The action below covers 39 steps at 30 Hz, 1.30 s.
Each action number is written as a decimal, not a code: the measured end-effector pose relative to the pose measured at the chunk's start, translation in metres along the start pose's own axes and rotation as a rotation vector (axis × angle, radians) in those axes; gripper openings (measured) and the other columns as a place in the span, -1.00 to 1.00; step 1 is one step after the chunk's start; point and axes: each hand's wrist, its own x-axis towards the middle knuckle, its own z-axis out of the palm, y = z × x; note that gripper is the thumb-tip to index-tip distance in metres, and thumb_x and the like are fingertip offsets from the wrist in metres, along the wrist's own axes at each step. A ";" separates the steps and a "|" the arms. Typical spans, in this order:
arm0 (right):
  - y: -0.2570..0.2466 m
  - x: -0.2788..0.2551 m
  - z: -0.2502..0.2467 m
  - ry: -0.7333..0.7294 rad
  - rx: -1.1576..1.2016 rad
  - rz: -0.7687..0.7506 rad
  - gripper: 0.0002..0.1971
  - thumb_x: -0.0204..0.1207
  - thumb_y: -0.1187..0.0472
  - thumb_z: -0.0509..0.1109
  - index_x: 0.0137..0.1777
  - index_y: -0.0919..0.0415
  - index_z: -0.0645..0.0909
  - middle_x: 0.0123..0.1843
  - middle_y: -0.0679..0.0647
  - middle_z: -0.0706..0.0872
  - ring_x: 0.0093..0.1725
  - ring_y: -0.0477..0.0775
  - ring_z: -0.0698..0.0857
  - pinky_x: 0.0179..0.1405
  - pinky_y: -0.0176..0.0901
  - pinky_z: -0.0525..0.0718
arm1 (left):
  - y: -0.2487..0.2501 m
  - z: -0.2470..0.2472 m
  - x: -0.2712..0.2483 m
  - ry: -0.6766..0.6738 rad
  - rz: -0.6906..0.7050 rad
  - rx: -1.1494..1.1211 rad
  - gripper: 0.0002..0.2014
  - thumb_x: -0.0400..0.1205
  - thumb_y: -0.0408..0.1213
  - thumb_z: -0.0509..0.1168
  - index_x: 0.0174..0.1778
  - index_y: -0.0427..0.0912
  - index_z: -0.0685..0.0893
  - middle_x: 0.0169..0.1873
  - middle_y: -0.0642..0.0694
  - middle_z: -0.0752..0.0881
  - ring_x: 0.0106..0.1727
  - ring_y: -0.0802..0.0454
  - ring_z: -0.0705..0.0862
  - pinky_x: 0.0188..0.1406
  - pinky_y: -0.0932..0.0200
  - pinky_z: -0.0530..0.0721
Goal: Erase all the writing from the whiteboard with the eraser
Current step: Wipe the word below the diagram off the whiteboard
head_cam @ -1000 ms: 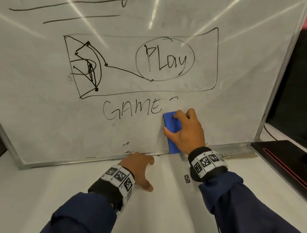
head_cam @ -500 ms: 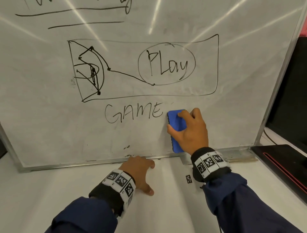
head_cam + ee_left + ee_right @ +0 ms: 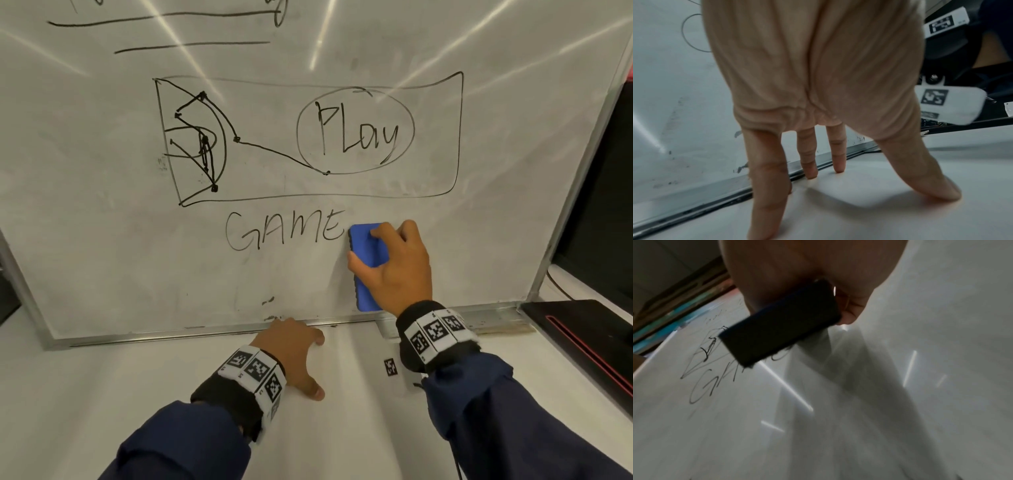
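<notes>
A whiteboard [image 3: 102,257] leans upright on a white table [image 3: 137,394]. It bears black marker: the word GAME [image 3: 284,231], a boxed sketch with a circled "Play" [image 3: 356,132], and lines near the top. My right hand [image 3: 394,267] grips a blue eraser [image 3: 364,250] and presses it flat on the board just right of GAME's last letter. In the right wrist view the eraser [image 3: 781,331] shows dark against the board, with the writing GAME [image 3: 711,382] to its left. My left hand [image 3: 294,349] rests open on the table by the board's lower frame, with its fingers [image 3: 766,186] spread.
A dark laptop-like device [image 3: 589,342] with a red stripe lies at the right, beside the board's corner. A small tag marker [image 3: 390,366] sits on the table under my right wrist. Marker specks [image 3: 269,301] dot the board's lower edge.
The eraser has moved up and right a little beside GAME; the stroke that stood after the E is gone. My left hand has stayed put on the table.
</notes>
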 end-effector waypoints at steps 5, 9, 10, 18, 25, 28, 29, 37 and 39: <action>-0.018 0.018 0.000 0.073 0.006 -0.033 -0.54 0.42 -0.14 0.60 0.19 0.09 0.62 -0.01 -0.02 0.38 -0.20 -0.03 0.47 -0.24 -0.19 0.54 | -0.006 0.001 -0.004 0.028 0.024 -0.024 -0.03 0.25 0.36 0.55 0.58 0.21 0.37 0.49 0.04 0.47 0.49 -0.07 0.41 0.48 -0.06 0.46; -0.018 0.003 0.011 -0.048 -0.024 -0.025 -0.56 0.42 -0.15 0.59 0.15 0.06 0.58 0.00 -0.01 0.38 -0.22 0.02 0.52 -0.28 -0.05 0.71 | -0.008 0.002 -0.007 0.043 0.048 -0.018 -0.02 0.26 0.37 0.54 0.60 0.18 0.37 0.50 0.06 0.47 0.52 -0.06 0.38 0.52 -0.08 0.43; -0.016 -0.003 0.014 -0.078 -0.037 -0.022 -0.56 0.42 -0.16 0.58 0.13 0.06 0.58 0.00 -0.01 0.38 -0.23 0.04 0.53 -0.30 -0.01 0.73 | -0.009 0.003 -0.006 0.040 0.049 -0.020 -0.02 0.25 0.37 0.54 0.60 0.19 0.37 0.51 0.05 0.47 0.53 -0.06 0.38 0.52 -0.09 0.43; -0.035 0.017 0.006 0.049 -0.011 -0.055 -0.55 0.40 -0.18 0.59 0.12 0.08 0.62 -0.04 0.01 0.41 -0.25 0.01 0.49 -0.33 -0.14 0.60 | -0.014 0.005 -0.008 0.015 0.046 -0.070 0.02 0.19 0.37 0.57 0.59 0.23 0.38 0.51 0.05 0.47 0.53 -0.04 0.40 0.51 -0.11 0.47; -0.023 -0.010 0.018 -0.150 -0.096 -0.052 -0.59 0.43 -0.19 0.55 0.13 0.03 0.58 -0.03 -0.03 0.36 -0.24 0.05 0.51 -0.33 0.03 0.73 | -0.021 0.006 -0.013 0.046 0.073 -0.092 0.01 0.14 0.36 0.59 0.55 0.23 0.42 0.48 0.13 0.49 0.52 0.04 0.40 0.52 -0.02 0.45; -0.028 -0.002 0.011 -0.097 -0.087 -0.064 -0.58 0.41 -0.18 0.56 0.13 0.04 0.62 -0.03 -0.02 0.38 -0.22 0.06 0.53 -0.32 0.01 0.73 | -0.022 0.006 -0.013 0.040 0.075 -0.110 0.04 0.08 0.39 0.57 0.53 0.25 0.43 0.48 0.16 0.50 0.51 0.05 0.43 0.51 -0.04 0.47; -0.032 0.005 0.009 -0.060 -0.072 -0.076 -0.58 0.41 -0.17 0.57 0.14 0.04 0.63 -0.02 -0.01 0.39 -0.20 0.07 0.54 -0.31 0.01 0.73 | -0.023 0.006 -0.013 0.033 0.077 -0.118 0.05 0.05 0.40 0.57 0.52 0.26 0.44 0.49 0.16 0.50 0.51 0.06 0.44 0.50 -0.05 0.49; -0.025 -0.007 0.025 -0.175 -0.079 -0.129 -0.60 0.42 -0.12 0.58 0.13 0.05 0.61 -0.01 0.01 0.37 -0.18 0.08 0.51 -0.29 0.06 0.74 | -0.033 -0.003 -0.024 0.042 0.080 -0.108 -0.08 0.25 0.24 0.63 0.54 0.16 0.45 0.51 0.14 0.46 0.51 0.05 0.37 0.52 0.07 0.40; -0.022 -0.015 0.027 -0.193 -0.064 -0.117 -0.60 0.40 -0.14 0.58 0.11 0.06 0.62 -0.03 0.00 0.37 -0.22 0.07 0.50 -0.31 0.06 0.73 | -0.033 -0.001 -0.025 0.053 0.080 -0.112 -0.08 0.26 0.24 0.62 0.54 0.16 0.44 0.53 0.14 0.44 0.53 0.06 0.36 0.53 0.08 0.38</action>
